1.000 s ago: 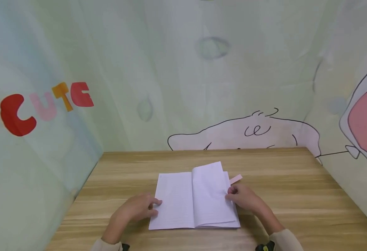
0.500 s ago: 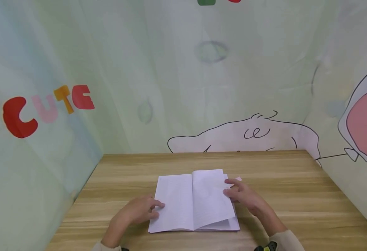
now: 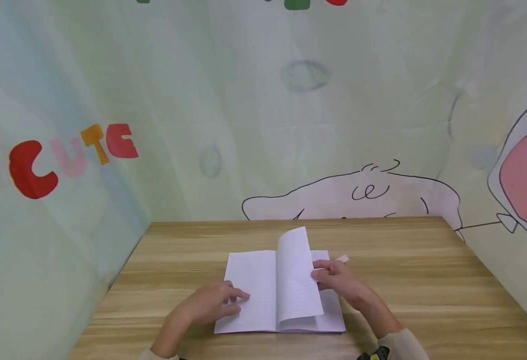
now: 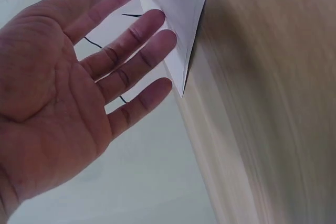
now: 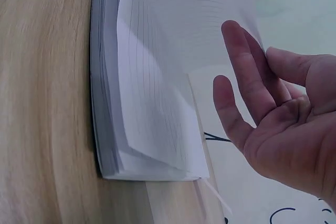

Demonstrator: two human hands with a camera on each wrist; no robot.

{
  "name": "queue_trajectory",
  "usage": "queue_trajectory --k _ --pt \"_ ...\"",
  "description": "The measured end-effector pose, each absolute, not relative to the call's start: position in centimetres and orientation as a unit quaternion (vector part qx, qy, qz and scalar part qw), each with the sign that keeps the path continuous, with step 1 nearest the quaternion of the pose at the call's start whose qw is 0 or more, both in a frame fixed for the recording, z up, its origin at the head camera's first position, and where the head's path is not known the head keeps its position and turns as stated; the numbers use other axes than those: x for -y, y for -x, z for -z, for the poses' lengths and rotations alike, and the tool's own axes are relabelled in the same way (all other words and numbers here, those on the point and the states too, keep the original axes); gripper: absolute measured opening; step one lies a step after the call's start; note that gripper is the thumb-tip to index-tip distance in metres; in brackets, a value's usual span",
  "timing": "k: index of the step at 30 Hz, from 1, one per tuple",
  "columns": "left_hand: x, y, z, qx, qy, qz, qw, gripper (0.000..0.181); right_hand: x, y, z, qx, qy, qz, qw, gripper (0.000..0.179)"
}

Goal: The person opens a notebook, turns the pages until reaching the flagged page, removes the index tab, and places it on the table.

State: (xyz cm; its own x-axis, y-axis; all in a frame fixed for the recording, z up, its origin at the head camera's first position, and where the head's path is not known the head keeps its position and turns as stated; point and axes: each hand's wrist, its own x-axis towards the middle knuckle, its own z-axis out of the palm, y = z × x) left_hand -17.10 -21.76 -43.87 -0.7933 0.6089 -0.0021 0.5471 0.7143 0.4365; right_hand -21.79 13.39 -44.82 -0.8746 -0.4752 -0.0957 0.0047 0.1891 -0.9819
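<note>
An open notebook (image 3: 254,312) with faintly lined white pages lies on the wooden table. One right-hand page (image 3: 296,280) stands lifted and curves toward the spine. My right hand (image 3: 342,282) pinches that page's outer edge between thumb and fingers; the right wrist view shows the thumb (image 5: 286,65) against the sheet, the lower fingers spread. My left hand (image 3: 211,302) rests at the left page, its index fingertip on the paper. In the left wrist view the left fingers (image 4: 139,61) are spread and relaxed, holding nothing.
A pale pink strip (image 3: 343,258) sticks out past the notebook's right edge, partly behind my right hand. The wooden table (image 3: 191,237) reaches back to a printed cloth backdrop (image 3: 245,125), which also hangs along both sides.
My right hand has taken the right page's edge and moved left, lifting and curling the sheet toward the spine. My left hand has slid slightly right, further onto the left page.
</note>
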Motion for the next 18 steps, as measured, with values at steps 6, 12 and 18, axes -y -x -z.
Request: queue_trajectory --k 6,12,18 --pt "21.5 17.3 44.4 -0.916 -0.318 -0.234 0.068 0.034 -12.7 21.9 44.8 -0.727 0.187 0.627 0.209 0.047" --pt "20.7 17.4 44.4 -0.907 -0.307 -0.272 0.094 0.048 -11.8 21.8 44.6 -0.726 0.225 0.617 0.203 0.047" --pt "20.2 17.4 44.2 -0.903 -0.299 -0.296 0.088 0.061 -10.6 21.6 44.4 -0.720 0.251 0.613 0.205 0.049"
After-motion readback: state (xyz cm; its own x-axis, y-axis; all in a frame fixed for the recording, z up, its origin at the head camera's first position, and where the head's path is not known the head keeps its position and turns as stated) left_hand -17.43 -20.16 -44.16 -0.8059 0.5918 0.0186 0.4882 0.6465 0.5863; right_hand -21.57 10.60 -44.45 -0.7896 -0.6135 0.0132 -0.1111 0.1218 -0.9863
